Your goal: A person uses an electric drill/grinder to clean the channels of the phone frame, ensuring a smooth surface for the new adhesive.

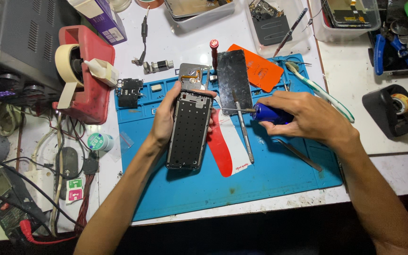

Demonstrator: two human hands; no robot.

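— What is the left hand [166, 115] holding?

— It is holding a phone frame [191, 128]. The fingers are wrapping round its left edge and the thumb is pressing on the top corner. The frame is tilting up off the blue mat [242, 179], maybe so the side edge is easy to reach.

— And the right hand [308, 118]?

— Its fingers are closing tight round a blue screwdriver [267, 114]. The thin metal tip is pointing left, right at the frame's top right corner, just beside the left thumb.

— Why is it lying so flat?

— I think it is because the tip is going in from the side, not from above.

— What is near the fingers?

— A dark glass panel [233, 85] is lying just past the screwdriver tip. A metal tool [243, 130] is lying under the tip, on a red and white sheet [226, 144]. Tweezers [299, 155] are resting below the right hand. A toothbrush [322, 92] is sitting behind it on the tabletop [355, 80].
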